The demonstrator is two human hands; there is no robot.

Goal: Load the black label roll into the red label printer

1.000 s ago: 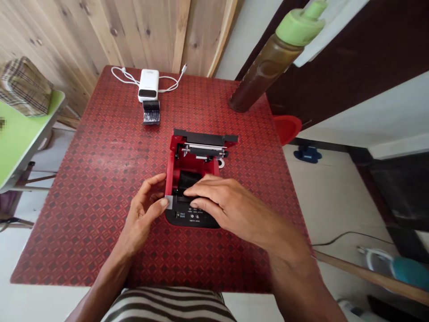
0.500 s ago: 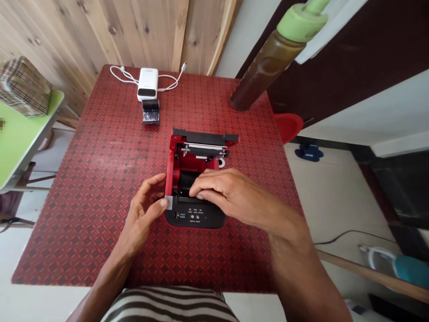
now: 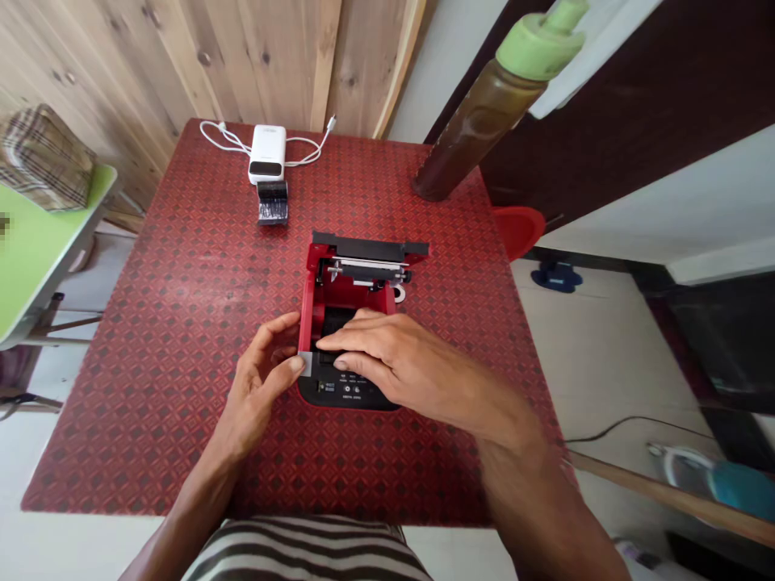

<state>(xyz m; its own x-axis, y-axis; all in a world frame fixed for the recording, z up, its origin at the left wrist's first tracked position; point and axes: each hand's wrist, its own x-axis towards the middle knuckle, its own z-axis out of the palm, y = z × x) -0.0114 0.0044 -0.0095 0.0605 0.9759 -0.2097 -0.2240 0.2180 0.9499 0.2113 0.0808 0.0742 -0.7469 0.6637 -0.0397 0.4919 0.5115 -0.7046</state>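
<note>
A small red and black printer [image 3: 307,311] lies on the table with its lid [image 3: 369,246] raised at the back. Inside the lid a roller and a pale bar show. My left hand [image 3: 260,379] holds the printer's left front corner, thumb on a grey patch on top and fingers along the side. Over the black part in the printer's bay lies my right hand [image 3: 387,347], its fingers stretched out to the left and the thumb apart, near the front panel's buttons. What the fingertips touch inside is partly hidden.
On the red patterned table [image 3: 199,258] stand a white power bank [image 3: 267,153] with a white cable, a short black roll [image 3: 272,203] and a tall brown bottle [image 3: 478,121] with a green cap. A white ring [image 3: 399,294] lies beside the printer.
My right hand has shifted left across the printer's bay, its fingers now reaching farther toward the left wall. My left hand and the printer stay in place.
</note>
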